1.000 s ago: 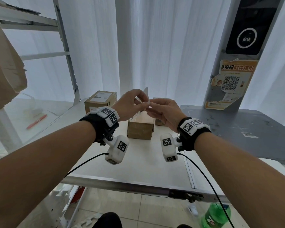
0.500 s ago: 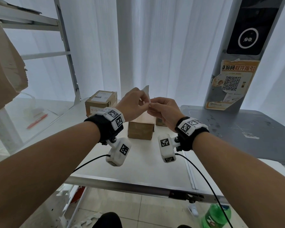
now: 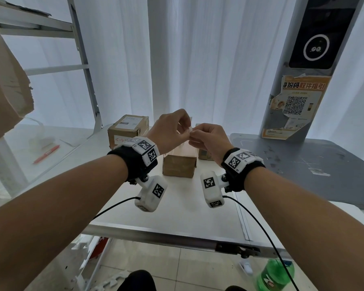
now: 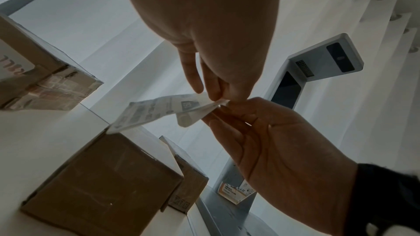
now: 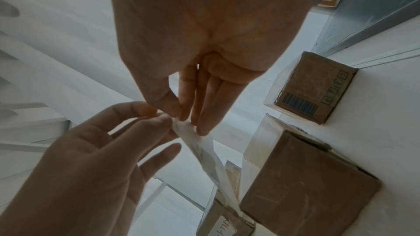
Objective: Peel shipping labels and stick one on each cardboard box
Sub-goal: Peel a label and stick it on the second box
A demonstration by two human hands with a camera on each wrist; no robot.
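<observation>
A white printed shipping label (image 4: pixel 154 110) hangs in the air above the boxes, its two layers parted at one corner. My left hand (image 3: pixel 187 131) pinches that corner between thumb and fingertips (image 4: pixel 218 96). My right hand (image 3: pixel 193 137) pinches the same corner from the other side (image 5: pixel 181 114), and the sheet (image 5: pixel 204 153) trails down from it. Below stands a plain brown cardboard box (image 3: pixel 180 164). A box with a white label on top (image 3: pixel 128 131) stands back left. A small box (image 3: pixel 204 153) stands behind on the right, partly hidden by my right hand.
The boxes stand on a white table (image 3: pixel 177 206) with a metal front edge. A grey platform (image 3: pixel 303 164) with a kiosk post (image 3: pixel 298 91) adjoins at the right. A metal shelf frame (image 3: pixel 86 70) rises on the left. A green bottle (image 3: pixel 275 276) stands on the floor.
Both hands stay pinched together at the same height. The label's tip, which stood up above the fingers, now barely shows behind my left hand.
</observation>
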